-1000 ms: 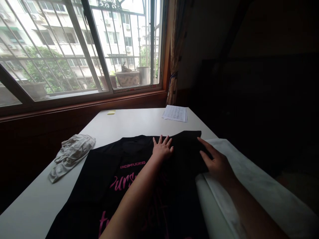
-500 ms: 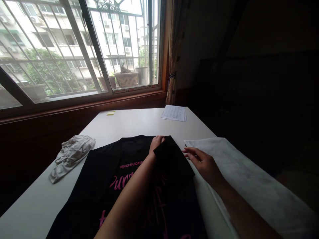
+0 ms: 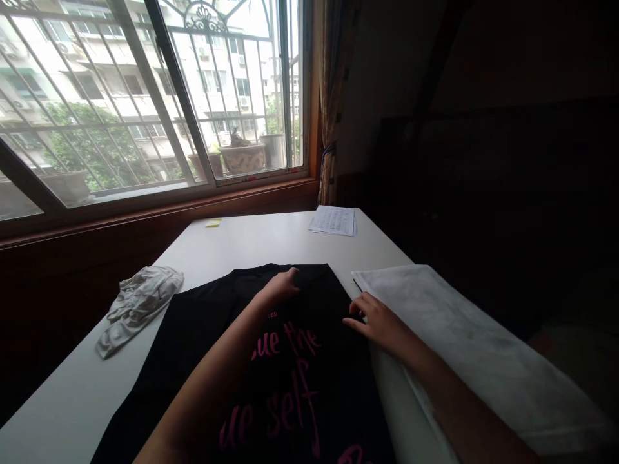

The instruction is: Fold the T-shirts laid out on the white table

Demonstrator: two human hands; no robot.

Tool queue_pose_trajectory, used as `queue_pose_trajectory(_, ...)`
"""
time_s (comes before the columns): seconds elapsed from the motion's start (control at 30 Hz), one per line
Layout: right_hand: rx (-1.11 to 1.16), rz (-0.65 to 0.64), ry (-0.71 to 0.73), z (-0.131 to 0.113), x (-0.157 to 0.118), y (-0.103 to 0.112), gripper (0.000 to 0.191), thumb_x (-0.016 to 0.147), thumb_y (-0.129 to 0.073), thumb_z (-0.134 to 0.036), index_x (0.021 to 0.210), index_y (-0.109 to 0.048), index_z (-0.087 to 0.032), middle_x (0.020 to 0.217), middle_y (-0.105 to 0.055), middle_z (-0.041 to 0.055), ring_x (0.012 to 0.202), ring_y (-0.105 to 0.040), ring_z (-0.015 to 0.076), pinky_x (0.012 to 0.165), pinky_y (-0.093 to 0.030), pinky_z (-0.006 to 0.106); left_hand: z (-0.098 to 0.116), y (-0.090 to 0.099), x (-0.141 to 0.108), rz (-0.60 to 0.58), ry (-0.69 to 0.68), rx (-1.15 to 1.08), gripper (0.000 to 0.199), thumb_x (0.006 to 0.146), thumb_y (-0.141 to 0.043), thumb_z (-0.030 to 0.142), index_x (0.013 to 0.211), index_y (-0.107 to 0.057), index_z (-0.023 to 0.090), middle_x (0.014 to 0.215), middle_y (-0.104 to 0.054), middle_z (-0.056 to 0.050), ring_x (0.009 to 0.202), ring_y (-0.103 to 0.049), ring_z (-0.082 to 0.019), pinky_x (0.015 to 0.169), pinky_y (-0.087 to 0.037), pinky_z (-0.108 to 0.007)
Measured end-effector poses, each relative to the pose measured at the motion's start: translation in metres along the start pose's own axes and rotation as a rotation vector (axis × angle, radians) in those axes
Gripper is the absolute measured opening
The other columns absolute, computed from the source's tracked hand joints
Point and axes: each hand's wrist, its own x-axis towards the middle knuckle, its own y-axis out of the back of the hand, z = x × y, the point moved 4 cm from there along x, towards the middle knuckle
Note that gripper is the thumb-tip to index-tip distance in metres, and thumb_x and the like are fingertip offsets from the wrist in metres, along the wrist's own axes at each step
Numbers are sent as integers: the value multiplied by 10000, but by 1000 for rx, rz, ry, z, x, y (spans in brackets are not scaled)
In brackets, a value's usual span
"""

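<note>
A black T-shirt [image 3: 271,399] with pink lettering lies spread out in front of me, its collar end pointing away. Over its upper part is my left hand [image 3: 283,283], near the collar, fingers apart and empty as far as I see; some fingertips are hard to make out against the dark cloth. At the shirt's right edge, below the shoulder, my right hand [image 3: 370,317] has its thumb and fingers curled round a bit of the black fabric. My left forearm covers part of the print.
The shirt lies on a white table [image 3: 256,238]. A crumpled pale cloth [image 3: 140,303] is on the left, and a flat white cloth [image 3: 464,341] on the right. Farther back are papers [image 3: 333,220] and a yellow note [image 3: 213,223]. A barred window [image 3: 217,96] stands beyond.
The black flap that lay over the right part of the print is off it, so more lettering shows. My left hand has moved left; my right hand has come down to the shirt's edge.
</note>
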Motion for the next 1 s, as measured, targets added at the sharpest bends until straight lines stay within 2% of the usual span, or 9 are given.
queue_pose_trajectory(0.1,46,-45,-28,5,-4,3,224,871,-693,-437,977,-626,-251,1059,-619,47,870,-638,214,796,-555,372,1,0,-4,-41,14,51,344,684,-787,239,1017,-704,217,924,-715,-51,910,-680,-264,791,-516,-315)
queue_pose_trajectory(0.17,91,-103,-46,8,-7,5,297,814,-748,-458,994,-624,-258,1095,-609,43,860,-642,209,769,-565,360,4,0,-6,-46,22,66,190,666,-798,262,812,-689,208,943,-696,-58,938,-658,-271,814,-507,-320)
queue_pose_trajectory(0.27,156,-177,-63,13,-12,6,404,722,-822,-436,1029,-623,-266,1148,-588,42,876,-648,208,748,-578,342,9,-1,-8,-18,37,41,161,680,-774,246,684,-619,203,965,-663,-54,970,-623,-259,832,-497,-309)
queue_pose_trajectory(0.43,128,-164,-85,15,-15,4,609,683,-831,-359,1223,-559,-283,1225,-563,56,881,-661,209,762,-586,346,12,2,-8,45,103,-144,87,859,-623,274,837,-577,203,800,-599,-7,765,-588,-170,697,-500,-264)
queue_pose_trajectory(0.53,40,-106,-67,10,-15,1,571,753,-759,-357,1266,-525,-266,1224,-579,73,963,-668,247,791,-572,363,7,4,-8,77,154,-297,138,936,-566,338,965,-557,204,827,-593,3,725,-575,-134,652,-509,-235)
queue_pose_trajectory(0.63,-7,-101,-48,5,-16,-2,511,809,-669,-291,1287,-496,-247,1209,-618,87,959,-674,257,775,-551,358,-3,3,-8,72,209,-422,216,900,-651,300,1063,-553,198,872,-587,2,715,-579,-117,634,-526,-224)
queue_pose_trajectory(0.77,-24,-170,-13,1,-16,-3,580,796,-655,-229,1342,-461,-254,1164,-660,82,876,-680,247,682,-529,323,-17,1,-12,66,263,-540,342,859,-718,250,1154,-556,187,883,-584,-6,701,-586,-116,614,-539,-224)
queue_pose_trajectory(0.87,-135,-62,74,-7,-14,3,553,760,-658,-149,1280,-509,-264,1215,-607,93,1001,-653,276,736,-544,345,-20,-1,-14,68,267,-607,390,837,-762,259,1170,-571,191,944,-610,-28,750,-617,-127,648,-560,-232)
queue_pose_trajectory(1.0,-288,65,300,-29,-12,5,553,707,-623,-25,1201,-548,-261,1220,-552,95,1092,-575,289,842,-544,394,-18,-2,-15,62,255,-673,441,804,-809,271,1178,-590,190,998,-636,-53,809,-644,-144,697,-579,-249)
